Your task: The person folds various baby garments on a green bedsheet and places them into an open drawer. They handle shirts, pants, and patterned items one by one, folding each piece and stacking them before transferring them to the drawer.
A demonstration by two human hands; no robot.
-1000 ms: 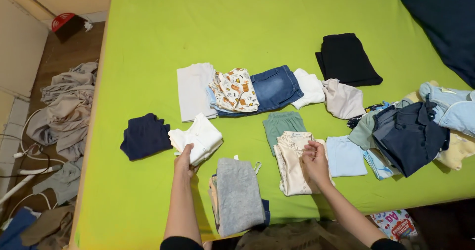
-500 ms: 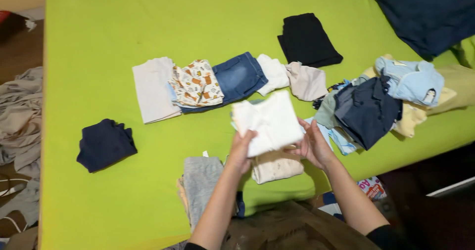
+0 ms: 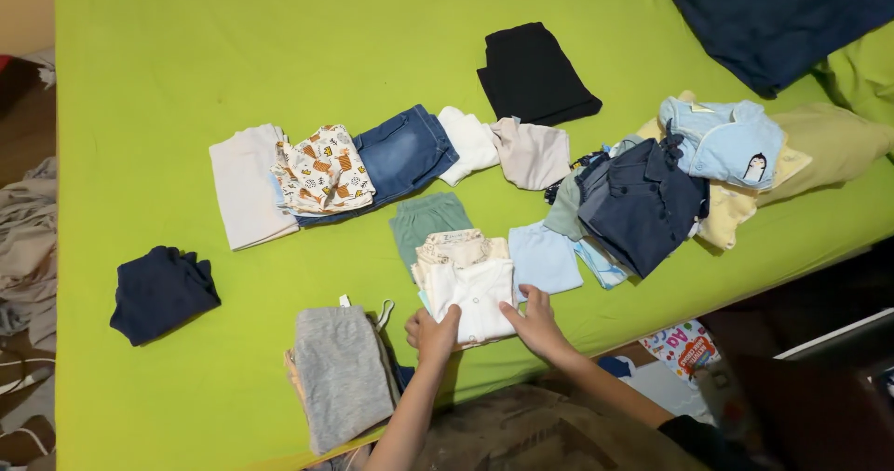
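Note:
A folded white garment (image 3: 473,296) lies on top of a folded cream garment (image 3: 456,245) near the front edge of the green bed sheet (image 3: 279,52). My left hand (image 3: 432,331) grips its near left corner. My right hand (image 3: 533,320) rests on its near right corner. Just behind the pile lies a folded green piece (image 3: 426,218), and a folded light blue piece (image 3: 542,257) lies to the right. A folded grey garment (image 3: 343,374) sits on a small stack to the left of my left hand.
A row of folded clothes runs across the middle: beige (image 3: 244,184), patterned (image 3: 322,167), denim (image 3: 402,150), white and tan. A black folded piece (image 3: 533,72) lies behind. A navy bundle (image 3: 160,290) sits left. An unsorted heap (image 3: 670,184) lies right. Clothes lie on the floor (image 3: 26,247).
The white garment went from the left of the bed, through the air in both hands, down onto the cream pile. The view shifted right.

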